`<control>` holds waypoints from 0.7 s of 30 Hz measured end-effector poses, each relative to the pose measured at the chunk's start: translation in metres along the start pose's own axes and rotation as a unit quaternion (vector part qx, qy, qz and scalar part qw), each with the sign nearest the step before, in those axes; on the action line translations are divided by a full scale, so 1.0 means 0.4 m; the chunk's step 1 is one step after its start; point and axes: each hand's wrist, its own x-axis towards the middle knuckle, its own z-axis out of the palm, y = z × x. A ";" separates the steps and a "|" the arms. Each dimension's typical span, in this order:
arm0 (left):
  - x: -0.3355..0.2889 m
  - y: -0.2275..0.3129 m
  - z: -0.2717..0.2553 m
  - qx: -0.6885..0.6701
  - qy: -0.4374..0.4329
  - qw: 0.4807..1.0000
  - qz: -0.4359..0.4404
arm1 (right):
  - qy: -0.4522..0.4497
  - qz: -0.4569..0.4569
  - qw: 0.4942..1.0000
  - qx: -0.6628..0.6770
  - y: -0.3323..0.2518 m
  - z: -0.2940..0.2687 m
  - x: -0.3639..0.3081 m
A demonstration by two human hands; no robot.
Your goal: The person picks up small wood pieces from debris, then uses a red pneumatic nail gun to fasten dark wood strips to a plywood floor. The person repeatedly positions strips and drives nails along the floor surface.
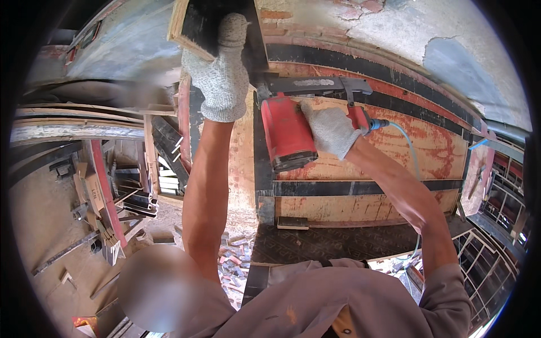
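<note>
Red-and-grey air-powered nail gun [288, 129] gripped in the grey-gloved right hand [335, 132], nose near a black-faced wooden board [202, 25] grasped by the grey-gloved left hand [225, 79].
Tool sits at centre, in front of a red-stained tan plywood panel [341, 170]; handle mostly covered by the right glove, trigger not visible. Nose blends into dark wood, can't tell if it touches the board. Board cut off at top edge; one gloved digit shows on its black face, remaining left fingers mostly hidden. Pale-blue air hose [412, 147] passes behind the right forearm. Round patch lower left blurred out.
</note>
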 end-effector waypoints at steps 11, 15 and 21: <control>0.003 0.002 -0.007 -0.037 0.009 0.999 -0.028 | 0.029 -0.010 1.000 -0.002 0.017 0.027 -0.005; -0.013 0.035 0.048 0.115 0.029 0.993 -0.020 | 0.008 0.007 1.000 0.015 0.006 -0.001 -0.027; 0.001 0.018 0.011 0.069 0.001 0.998 -0.010 | 0.004 0.012 1.000 0.010 0.002 0.000 -0.023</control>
